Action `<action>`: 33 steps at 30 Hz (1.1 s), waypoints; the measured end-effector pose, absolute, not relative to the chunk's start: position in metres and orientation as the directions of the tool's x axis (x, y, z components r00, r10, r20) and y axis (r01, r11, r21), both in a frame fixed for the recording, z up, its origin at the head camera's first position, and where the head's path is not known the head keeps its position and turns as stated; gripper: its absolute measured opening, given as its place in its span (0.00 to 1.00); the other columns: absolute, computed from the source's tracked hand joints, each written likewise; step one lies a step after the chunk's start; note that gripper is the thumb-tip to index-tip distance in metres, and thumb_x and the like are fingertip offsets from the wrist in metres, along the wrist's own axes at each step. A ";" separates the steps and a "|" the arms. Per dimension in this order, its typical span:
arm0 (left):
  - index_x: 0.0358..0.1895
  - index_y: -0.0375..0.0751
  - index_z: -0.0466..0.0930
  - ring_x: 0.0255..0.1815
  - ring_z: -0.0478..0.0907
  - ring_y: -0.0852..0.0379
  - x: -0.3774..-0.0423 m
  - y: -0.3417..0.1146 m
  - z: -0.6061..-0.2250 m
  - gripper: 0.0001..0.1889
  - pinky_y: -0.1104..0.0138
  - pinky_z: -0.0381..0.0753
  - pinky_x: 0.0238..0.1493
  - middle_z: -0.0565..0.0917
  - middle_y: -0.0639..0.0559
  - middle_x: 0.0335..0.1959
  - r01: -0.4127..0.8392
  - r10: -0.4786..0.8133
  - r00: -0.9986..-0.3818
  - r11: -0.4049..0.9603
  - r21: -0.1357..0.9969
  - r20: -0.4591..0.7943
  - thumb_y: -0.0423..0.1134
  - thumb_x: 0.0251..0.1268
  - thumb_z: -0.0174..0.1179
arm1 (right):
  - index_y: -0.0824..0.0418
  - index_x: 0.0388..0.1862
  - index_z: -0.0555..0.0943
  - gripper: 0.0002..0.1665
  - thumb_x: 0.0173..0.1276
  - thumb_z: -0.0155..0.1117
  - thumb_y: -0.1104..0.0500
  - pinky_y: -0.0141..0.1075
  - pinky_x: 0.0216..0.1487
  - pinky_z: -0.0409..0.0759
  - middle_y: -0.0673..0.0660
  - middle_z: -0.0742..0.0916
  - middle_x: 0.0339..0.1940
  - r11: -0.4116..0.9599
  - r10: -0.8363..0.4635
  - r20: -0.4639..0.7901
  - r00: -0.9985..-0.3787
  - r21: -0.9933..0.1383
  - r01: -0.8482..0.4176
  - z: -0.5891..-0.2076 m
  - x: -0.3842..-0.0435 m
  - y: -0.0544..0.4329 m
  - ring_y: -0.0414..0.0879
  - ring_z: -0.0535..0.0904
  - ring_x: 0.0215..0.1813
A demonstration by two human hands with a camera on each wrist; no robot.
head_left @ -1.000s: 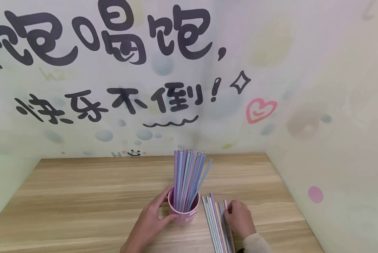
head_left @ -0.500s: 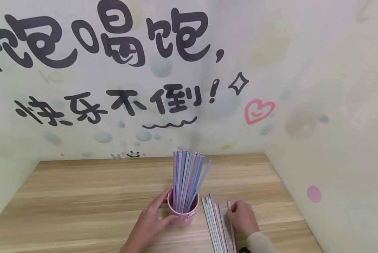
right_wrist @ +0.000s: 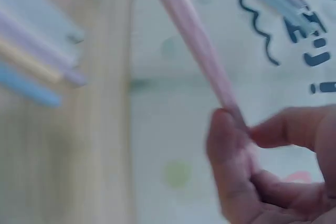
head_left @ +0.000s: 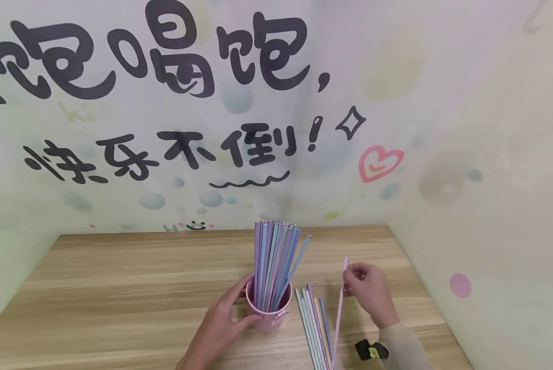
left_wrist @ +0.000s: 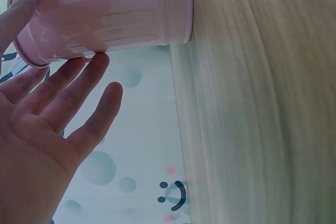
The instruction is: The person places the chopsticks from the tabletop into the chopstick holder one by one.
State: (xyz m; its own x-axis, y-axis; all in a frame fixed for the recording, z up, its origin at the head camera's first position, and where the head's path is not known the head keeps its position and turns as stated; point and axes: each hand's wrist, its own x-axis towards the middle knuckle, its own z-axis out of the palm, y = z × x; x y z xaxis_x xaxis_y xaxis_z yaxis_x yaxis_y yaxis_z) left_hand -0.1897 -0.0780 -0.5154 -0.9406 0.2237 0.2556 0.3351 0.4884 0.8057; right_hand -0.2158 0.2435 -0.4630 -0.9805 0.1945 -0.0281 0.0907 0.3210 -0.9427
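Observation:
A pink bucket (head_left: 268, 321) stands on the wooden table, packed with upright purple, blue and pink straws (head_left: 274, 262). My left hand (head_left: 218, 321) holds the bucket from the left, thumb at the front and fingers behind. In the left wrist view, fingertips meet the side of the pink bucket (left_wrist: 115, 9) near its rim. My right hand (head_left: 372, 294) pinches a single pink straw (head_left: 339, 316) near its upper end. That pink straw (right_wrist: 197, 45) slants away from the thumb and fingers in the right wrist view. Several loose straws (head_left: 312, 326) lie side by side between bucket and right hand.
A wall (head_left: 313, 200) with black lettering and a pink heart rises behind the table (head_left: 133, 288). Another wall (head_left: 503, 231) borders the right side. A black strap-like object (head_left: 371, 350) shows at my right wrist.
My right hand has drawn the pink straw away from the row and raised its upper end, moving right and farther back. The left hand and bucket stay put.

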 end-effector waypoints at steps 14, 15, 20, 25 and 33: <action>0.76 0.66 0.59 0.57 0.80 0.58 -0.189 -0.079 -0.514 0.49 0.51 0.77 0.63 0.79 0.59 0.63 0.349 0.225 -0.936 0.475 0.808 0.271 0.39 0.51 0.76 | 0.77 0.40 0.77 0.07 0.71 0.57 0.70 0.42 0.38 0.88 0.60 0.81 0.33 0.038 0.404 0.233 -0.885 -0.970 -0.238 -0.393 -0.234 0.219 0.46 0.84 0.31; 0.76 0.66 0.59 0.57 0.80 0.59 -0.189 -0.079 -0.514 0.49 0.51 0.77 0.63 0.79 0.59 0.63 0.349 0.228 -0.935 0.473 0.809 0.270 0.39 0.51 0.76 | 0.76 0.40 0.78 0.06 0.71 0.58 0.70 0.42 0.38 0.88 0.60 0.81 0.32 0.026 0.415 0.250 -0.875 -0.965 -0.263 -0.390 -0.235 0.216 0.46 0.84 0.31; 0.76 0.67 0.59 0.57 0.80 0.58 -0.188 -0.079 -0.514 0.49 0.50 0.77 0.62 0.80 0.58 0.62 0.357 0.233 -0.932 0.465 0.811 0.276 0.39 0.51 0.76 | 0.74 0.40 0.79 0.05 0.71 0.57 0.72 0.44 0.37 0.88 0.62 0.82 0.31 0.018 0.413 0.356 -0.838 -0.923 -0.384 -0.381 -0.240 0.197 0.47 0.85 0.31; 0.76 0.68 0.58 0.57 0.80 0.56 -0.189 -0.079 -0.515 0.49 0.50 0.78 0.61 0.80 0.57 0.62 0.353 0.235 -0.934 0.468 0.810 0.271 0.39 0.51 0.76 | 0.75 0.40 0.78 0.04 0.71 0.57 0.73 0.41 0.35 0.88 0.65 0.81 0.31 0.128 0.332 0.467 -0.819 -0.883 -0.452 -0.387 -0.241 0.178 0.45 0.84 0.30; 0.76 0.69 0.58 0.58 0.78 0.60 -0.188 -0.080 -0.513 0.48 0.51 0.76 0.63 0.79 0.58 0.63 0.336 0.229 -0.940 0.475 0.814 0.254 0.42 0.52 0.75 | 0.78 0.39 0.77 0.04 0.67 0.58 0.78 0.44 0.31 0.88 0.68 0.82 0.30 0.251 0.215 0.524 -0.824 -0.845 -0.472 -0.421 -0.244 0.154 0.50 0.82 0.30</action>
State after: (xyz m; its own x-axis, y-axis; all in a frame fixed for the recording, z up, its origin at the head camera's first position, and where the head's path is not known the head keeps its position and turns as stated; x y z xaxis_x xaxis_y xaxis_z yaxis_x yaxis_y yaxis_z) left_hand -0.1880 -0.0798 -0.5127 -0.9397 0.2290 0.2539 0.3355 0.4749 0.8136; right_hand -0.2441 0.1541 -0.4208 -0.8244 0.2148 0.5237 -0.4717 0.2506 -0.8454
